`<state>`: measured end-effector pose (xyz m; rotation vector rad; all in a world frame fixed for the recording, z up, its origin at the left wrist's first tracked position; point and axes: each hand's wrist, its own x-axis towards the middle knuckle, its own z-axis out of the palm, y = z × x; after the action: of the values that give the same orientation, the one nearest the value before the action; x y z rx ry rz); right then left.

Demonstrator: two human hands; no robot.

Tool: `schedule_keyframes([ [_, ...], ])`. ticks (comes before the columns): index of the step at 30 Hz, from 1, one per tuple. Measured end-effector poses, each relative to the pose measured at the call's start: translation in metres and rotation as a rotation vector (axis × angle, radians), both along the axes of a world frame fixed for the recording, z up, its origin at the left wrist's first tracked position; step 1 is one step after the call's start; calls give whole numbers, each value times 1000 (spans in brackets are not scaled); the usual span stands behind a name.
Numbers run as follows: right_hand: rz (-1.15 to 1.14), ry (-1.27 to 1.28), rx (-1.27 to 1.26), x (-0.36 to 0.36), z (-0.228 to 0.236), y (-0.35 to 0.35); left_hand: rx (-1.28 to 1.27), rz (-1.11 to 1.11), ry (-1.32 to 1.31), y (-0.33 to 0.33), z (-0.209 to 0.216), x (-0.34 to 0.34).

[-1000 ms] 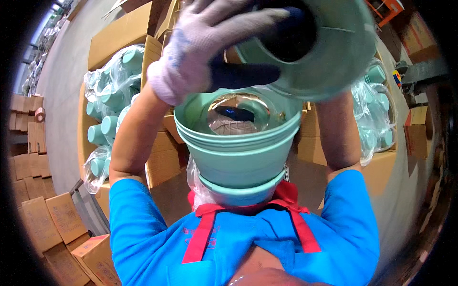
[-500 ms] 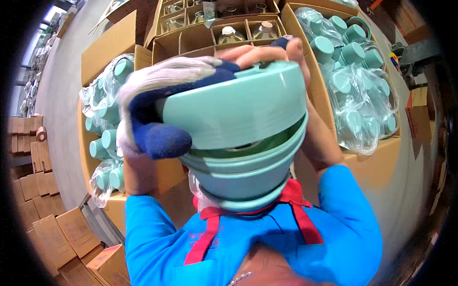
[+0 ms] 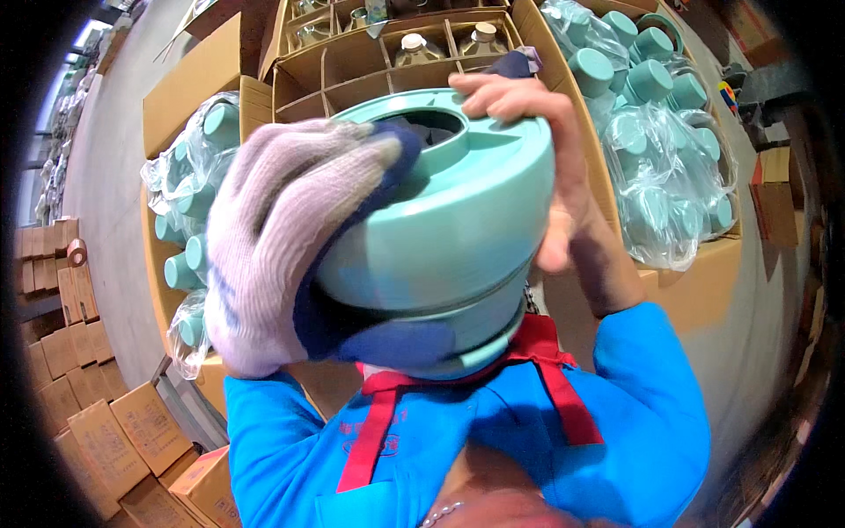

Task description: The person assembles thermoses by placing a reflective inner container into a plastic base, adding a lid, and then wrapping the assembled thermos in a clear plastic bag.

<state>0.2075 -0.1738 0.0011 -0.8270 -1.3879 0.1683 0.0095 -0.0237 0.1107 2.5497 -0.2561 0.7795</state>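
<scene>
A turquoise plastic container (image 3: 440, 238) stands in front of my chest, rounded and widest near its top. Its ring-shaped top part (image 3: 515, 145) has a dark round opening, and a thin seam runs around the body below. My left hand (image 3: 282, 220), in a white and navy glove, is wrapped around the left side, with its fingers over the top and thumb along the lower body. Bare, my right hand (image 3: 563, 141) grips the right side, its fingertips on the upper rim and thumb lower down. The container's inside is dark, and its base is partly hidden against my apron.
Beyond the container is a divided carton (image 3: 361, 66) with capped glass bottles (image 3: 418, 50). Open cartons with turquoise cups in clear plastic flank me, with cups (image 3: 180, 271) at left and cups (image 3: 651, 79) at right. Stacked brown boxes (image 3: 114, 440) stand at the lower left.
The top part was tilted with a gap beneath it; now it sits down with only a narrow seam. My left hand has moved lower around the body, and the opening has come into sight.
</scene>
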Motion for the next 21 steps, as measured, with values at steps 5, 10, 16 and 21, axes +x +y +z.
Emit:
schedule_keyframes([
  [5, -76, -140, -92, -1, 4, -1, 40, -8, -49, 2, -6, -3],
  [10, -209, -109, -58, -19, 13, -11, 51, 13, -33, -3, -2, -10],
  [16, -252, 69, -48, -31, 8, -10, 2, -8, -103, -11, -3, -11],
  [21, -1, 214, -133, -15, 6, 4, 7, 96, -107, -14, -5, -22],
])
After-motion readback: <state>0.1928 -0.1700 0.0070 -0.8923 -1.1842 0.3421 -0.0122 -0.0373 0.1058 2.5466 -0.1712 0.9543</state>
